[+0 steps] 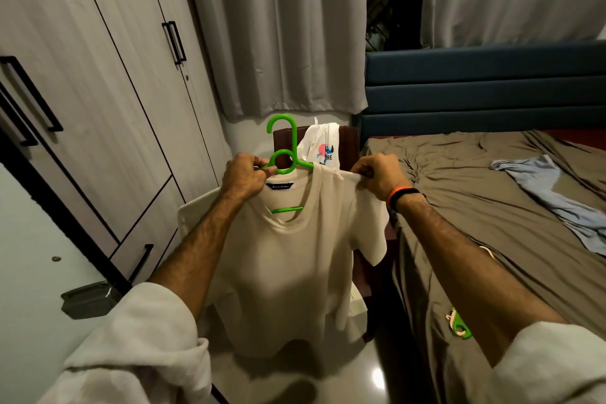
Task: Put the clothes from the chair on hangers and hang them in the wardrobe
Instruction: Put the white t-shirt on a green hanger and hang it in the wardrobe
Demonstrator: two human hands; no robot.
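Fingers of the left hand (244,175) are curled round the neck of a green hanger (283,154), at the collar of a cream T-shirt (295,266). The shirt's right shoulder seam is pinched between the fingers of the right hand (380,175), on whose wrist an orange band (398,195) is worn. The T-shirt is held up in mid-scene, hanging limp, with a dark label inside the collar and the hanger's bar visible through the neck opening. Farther off, a white printed garment (323,144) is draped over a dark chair (347,138). A closed wardrobe (98,92) is seen at left, a bed (492,207) at right.
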